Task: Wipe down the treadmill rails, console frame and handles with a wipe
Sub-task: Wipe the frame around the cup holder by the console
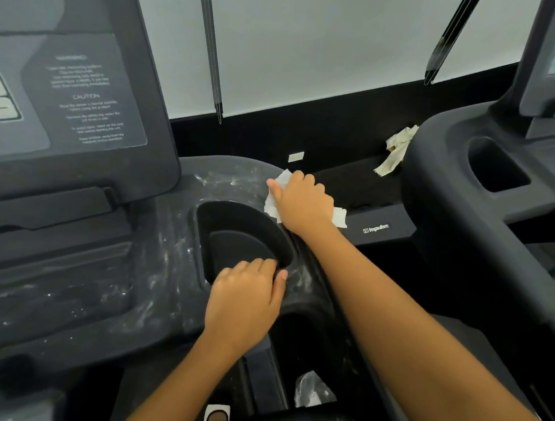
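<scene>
Gripping the white wipe (pixel 272 206) with the right hand (pixel 304 204), fingers curling over it, and pressing it onto the streaked console frame (pixel 167 268) at 1 o'clock of the cup holder (pixel 235 227). Hooking the left hand (pixel 245 301) over the holder's rim at 5 o'clock, thumb outside. Noting a crumpled rag (pixel 397 149) at 2 o'clock, well apart.

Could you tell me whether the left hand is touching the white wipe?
Apart. The head view shows the left hand on the cup holder rim, with bare console between it and the wipe, which lies under the right hand.
</scene>
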